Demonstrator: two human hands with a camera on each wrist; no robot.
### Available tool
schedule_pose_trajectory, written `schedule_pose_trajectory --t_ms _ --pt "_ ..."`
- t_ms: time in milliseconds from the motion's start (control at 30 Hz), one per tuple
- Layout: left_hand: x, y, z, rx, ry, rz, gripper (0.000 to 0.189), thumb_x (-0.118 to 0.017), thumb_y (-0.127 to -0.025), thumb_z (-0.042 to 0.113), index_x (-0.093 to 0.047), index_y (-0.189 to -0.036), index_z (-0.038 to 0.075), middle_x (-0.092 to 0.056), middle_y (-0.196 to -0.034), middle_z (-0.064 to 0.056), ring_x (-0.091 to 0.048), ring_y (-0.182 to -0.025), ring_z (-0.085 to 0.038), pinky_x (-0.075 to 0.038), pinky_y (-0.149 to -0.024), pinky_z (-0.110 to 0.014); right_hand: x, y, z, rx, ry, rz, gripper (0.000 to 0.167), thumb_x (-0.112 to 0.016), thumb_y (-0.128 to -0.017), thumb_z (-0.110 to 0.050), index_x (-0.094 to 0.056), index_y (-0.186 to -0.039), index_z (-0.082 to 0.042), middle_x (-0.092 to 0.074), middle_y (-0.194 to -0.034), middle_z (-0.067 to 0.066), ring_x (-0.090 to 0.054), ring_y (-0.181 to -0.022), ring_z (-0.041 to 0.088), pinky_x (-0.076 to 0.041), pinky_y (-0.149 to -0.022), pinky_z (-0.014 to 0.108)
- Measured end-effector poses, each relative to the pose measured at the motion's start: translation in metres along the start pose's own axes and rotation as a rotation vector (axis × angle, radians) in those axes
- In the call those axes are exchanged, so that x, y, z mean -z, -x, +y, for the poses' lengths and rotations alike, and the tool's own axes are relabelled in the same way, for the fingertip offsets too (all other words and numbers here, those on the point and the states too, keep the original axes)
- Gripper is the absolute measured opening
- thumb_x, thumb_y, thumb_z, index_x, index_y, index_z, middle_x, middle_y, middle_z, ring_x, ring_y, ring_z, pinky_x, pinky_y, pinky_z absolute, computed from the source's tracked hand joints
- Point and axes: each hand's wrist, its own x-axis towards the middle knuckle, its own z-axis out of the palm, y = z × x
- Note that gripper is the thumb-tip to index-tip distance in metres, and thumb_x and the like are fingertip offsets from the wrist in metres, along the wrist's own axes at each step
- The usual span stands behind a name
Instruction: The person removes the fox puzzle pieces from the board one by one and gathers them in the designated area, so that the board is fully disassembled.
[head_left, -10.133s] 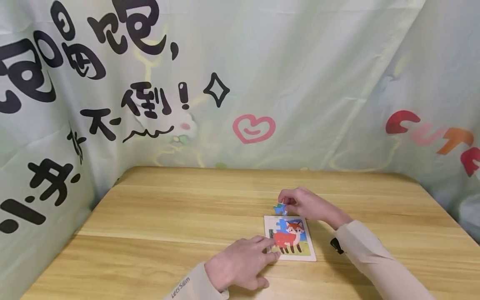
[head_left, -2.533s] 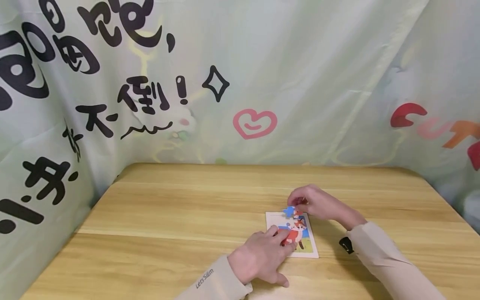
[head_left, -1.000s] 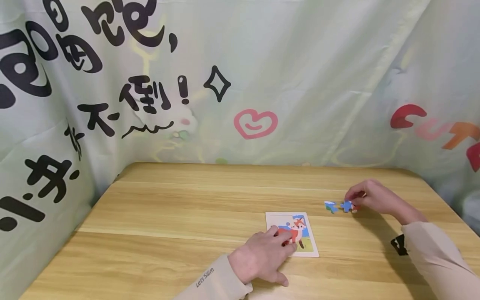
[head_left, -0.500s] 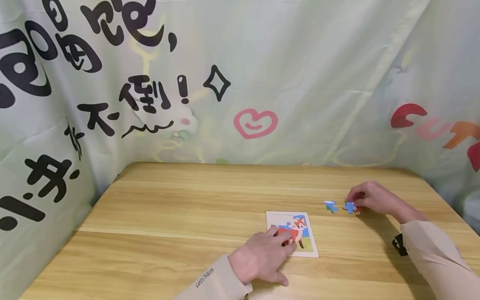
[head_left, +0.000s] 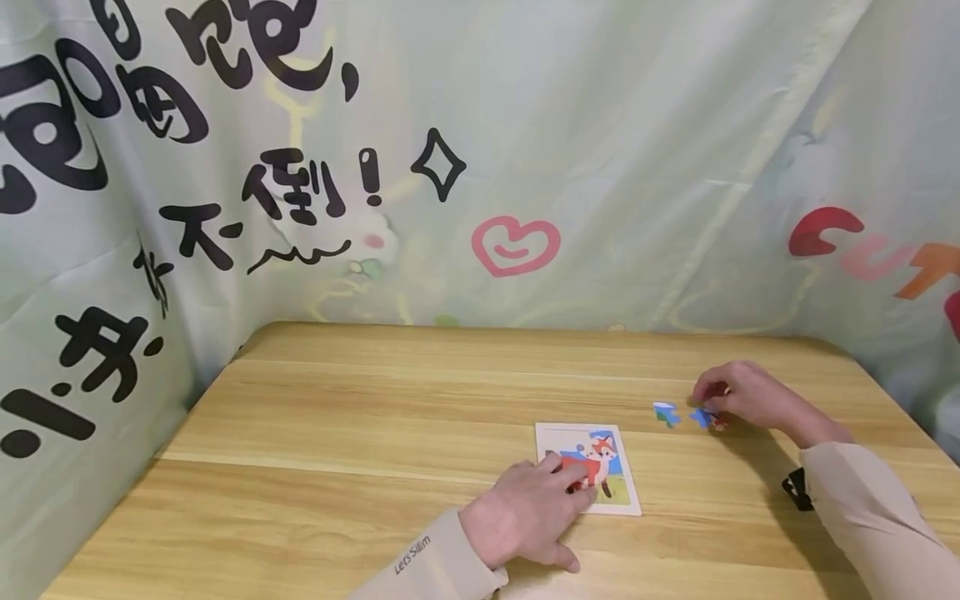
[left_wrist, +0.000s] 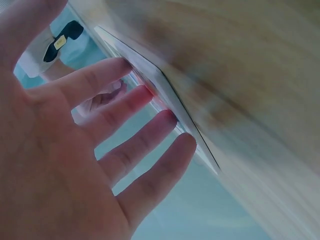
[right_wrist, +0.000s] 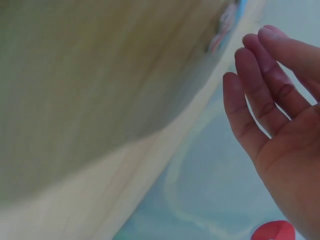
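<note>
In the head view my left hand [head_left: 525, 512] lies with spread fingers over the lower left of a white-bordered fox jigsaw puzzle [head_left: 619, 467], covering part of the picture. The left wrist view has its straight fingertips [left_wrist: 186, 142] on the puzzle board [left_wrist: 159, 82]. My right hand [head_left: 742, 400] is low over the table at the right, fingertips beside a blue and red jigsaw piece [head_left: 702, 417]. In the right wrist view that piece [right_wrist: 226, 22] sits on the tabletop and the loosely bent fingers look apart from it. A green, blue and white jigsaw piece [head_left: 665, 414] lies just left of it.
Everything lies on a light wooden table [head_left: 337, 433]. Behind it hangs a pale printed curtain [head_left: 615, 150] with black lettering and a pink heart. A black device [head_left: 797, 489] is strapped at my right wrist.
Since 2.5 s ago my right hand has carried the blue and red piece from the puzzle's top edge to the right, where it now rests on the table. My left hand stays on the board.
</note>
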Motion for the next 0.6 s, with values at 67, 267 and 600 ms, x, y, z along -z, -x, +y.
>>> schedule_pose_trajectory --t_ms 67,267,600 --pt "0.000 0.000 0.000 0.000 0.002 -0.002 0.079 -0.069 -0.081 0.072 -0.051 -0.149 0.036 -0.042 -0.151 0.015 -0.043 -0.116 -0.008 -0.048 -0.082 -0.021 0.000 -0.001 -0.003 0.018 -0.005 0.004 0.015 -0.074 -0.082 0.009 -0.073 -0.084 -0.006 -0.070 -0.083 -0.003 -0.063 -0.076 0.013 -0.054 -0.067 0.032" --pt "0.000 -0.001 0.000 -0.002 0.009 -0.004 0.079 -0.069 -0.081 0.071 -0.051 -0.149 0.035 -0.042 -0.151 0.015 -0.043 -0.115 -0.009 -0.049 -0.075 -0.020 0.000 -0.004 -0.015 0.045 -0.035 0.003 0.012 -0.075 -0.083 0.009 -0.072 -0.085 -0.003 -0.069 -0.082 -0.002 -0.062 -0.072 0.009 -0.053 -0.063 0.030" --pt "-0.001 -0.001 0.000 -0.009 0.028 -0.004 0.078 -0.069 -0.081 0.070 -0.052 -0.149 0.034 -0.042 -0.150 0.014 -0.043 -0.119 -0.010 -0.052 -0.075 -0.023 -0.005 -0.010 -0.038 0.056 -0.101 -0.026 0.011 -0.074 -0.086 0.006 -0.073 -0.088 -0.004 -0.070 -0.085 -0.001 -0.063 -0.075 0.010 -0.054 -0.062 0.029"
